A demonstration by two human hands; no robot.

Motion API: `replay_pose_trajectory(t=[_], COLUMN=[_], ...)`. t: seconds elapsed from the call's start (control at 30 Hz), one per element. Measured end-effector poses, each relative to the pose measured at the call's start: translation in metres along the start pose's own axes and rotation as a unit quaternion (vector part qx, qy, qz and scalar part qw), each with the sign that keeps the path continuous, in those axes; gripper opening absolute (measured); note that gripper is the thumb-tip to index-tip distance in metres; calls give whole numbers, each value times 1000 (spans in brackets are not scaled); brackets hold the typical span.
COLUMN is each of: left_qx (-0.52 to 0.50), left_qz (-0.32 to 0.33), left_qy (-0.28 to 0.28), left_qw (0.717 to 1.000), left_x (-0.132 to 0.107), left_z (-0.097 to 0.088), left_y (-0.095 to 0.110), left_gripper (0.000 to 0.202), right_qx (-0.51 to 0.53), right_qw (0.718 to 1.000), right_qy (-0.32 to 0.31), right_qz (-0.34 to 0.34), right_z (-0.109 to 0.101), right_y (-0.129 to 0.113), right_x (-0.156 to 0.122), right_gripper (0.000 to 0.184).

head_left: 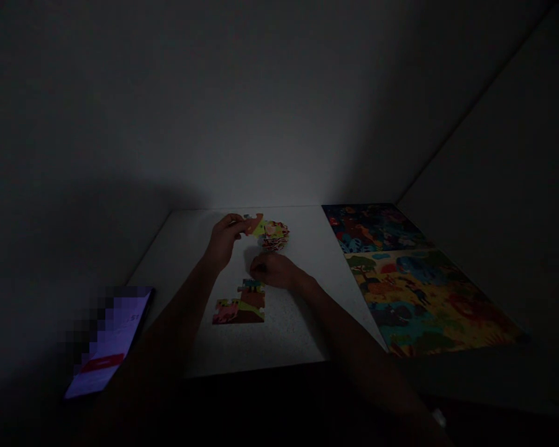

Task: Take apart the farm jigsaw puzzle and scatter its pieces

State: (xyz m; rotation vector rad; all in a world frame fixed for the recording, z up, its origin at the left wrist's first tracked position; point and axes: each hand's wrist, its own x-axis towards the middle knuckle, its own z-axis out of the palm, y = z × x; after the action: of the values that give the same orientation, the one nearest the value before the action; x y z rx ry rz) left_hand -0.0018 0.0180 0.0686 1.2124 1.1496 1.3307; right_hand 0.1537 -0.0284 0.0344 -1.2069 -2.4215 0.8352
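The scene is dim. My left hand is raised over the white table, its fingers pinched on an orange and yellow puzzle piece. Just right of that piece lies a small heap of loose puzzle pieces. My right hand rests on the table with its fingers curled, pressing the top of a small joined patch of puzzle pieces that shows pink, green and brown. I cannot make out whether the right fingers hold a piece.
A large colourful picture sheet lies along the table's right side. A lit phone screen sits at the left, beside the table's near corner. Grey walls close in behind and to the right.
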Motion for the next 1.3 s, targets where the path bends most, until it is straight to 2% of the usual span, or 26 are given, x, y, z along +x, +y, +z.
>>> replay_pose_trajectory(t=[0.2, 0.33, 0.5, 0.83, 0.97, 1.1, 1.2, 1.3], left_qx=[27, 33, 62, 125, 156, 183, 200, 207], left_qz=[-10, -7, 24, -2, -16, -20, -2, 18], left_qy=[38, 44, 57, 14, 20, 16, -11, -50], left_qw=[999, 998, 996, 992, 987, 983, 980, 977], left_x=[7, 10, 12, 9, 10, 6, 1, -2], left_z=[28, 38, 41, 36, 26, 0, -22, -34], left_y=[-2, -8, -21, -31, -35, -47, -54, -57], left_gripper=[27, 22, 19, 25, 28, 28, 27, 24], right_qx=[-5, -9, -10, 5, 17, 45, 60, 22], right_qw=[1000, 1000, 1000, 999, 999, 998, 998, 999], right_qy=[3, 3, 2, -2, -12, -32, -32, -35], right_qz=[-14, -15, -17, -43, -41, -14, -3, -17], right_z=[2, 1, 1, 4, 3, 0, -2, -2], right_y=[3, 3, 2, 8, 8, 8, 8, 5], right_x=[1, 1, 0, 2, 2, 1, -2, -5], right_gripper=[16, 16, 15, 13, 11, 11, 19, 31])
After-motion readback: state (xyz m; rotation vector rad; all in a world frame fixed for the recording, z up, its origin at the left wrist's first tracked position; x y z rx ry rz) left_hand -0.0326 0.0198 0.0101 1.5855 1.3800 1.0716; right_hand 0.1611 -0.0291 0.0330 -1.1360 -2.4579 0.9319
